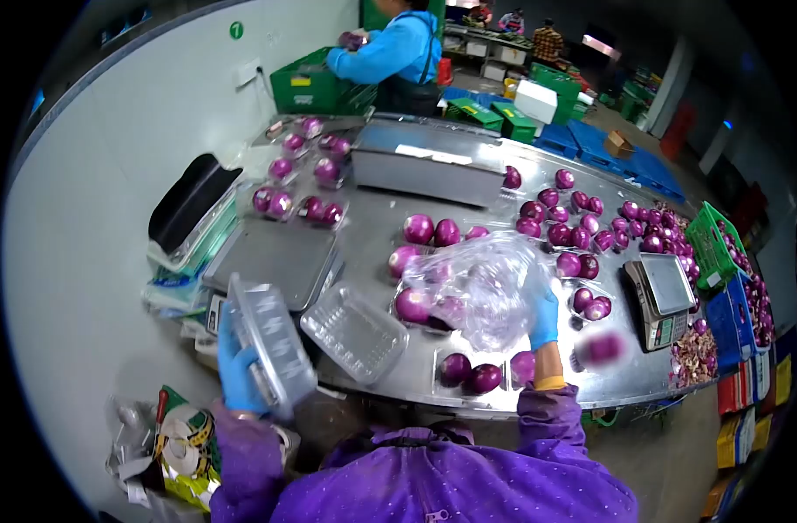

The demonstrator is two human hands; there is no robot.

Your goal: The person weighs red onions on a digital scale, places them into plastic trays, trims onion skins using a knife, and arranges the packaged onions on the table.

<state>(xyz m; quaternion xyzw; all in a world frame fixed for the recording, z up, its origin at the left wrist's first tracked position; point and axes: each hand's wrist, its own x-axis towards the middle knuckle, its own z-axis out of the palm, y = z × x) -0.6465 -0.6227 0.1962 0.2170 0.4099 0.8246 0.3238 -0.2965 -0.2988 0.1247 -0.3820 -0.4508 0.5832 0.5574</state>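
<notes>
My left hand [240, 370], in a blue glove, grips a stack of clear plastic trays [281, 353] tilted on edge at the table's near left. A single clear tray [355, 336] rests beside the stack. My right hand [545, 321], also gloved in blue, is at the right side of a crumpled clear plastic bag [486, 288] and holds it; the fingertips are partly hidden by the plastic. Under and around the bag are red onions [412, 305], some in trays. A blurred onion [602, 348] is just right of my right wrist.
A flat scale [272, 261] stands at left, another scale [664, 292] at right. A metal box [429, 161] sits at the back. Packed onions [281, 168] lie at the back left, loose onions [651, 231] at right by a green crate [712, 244]. A person in blue [390, 52] works beyond.
</notes>
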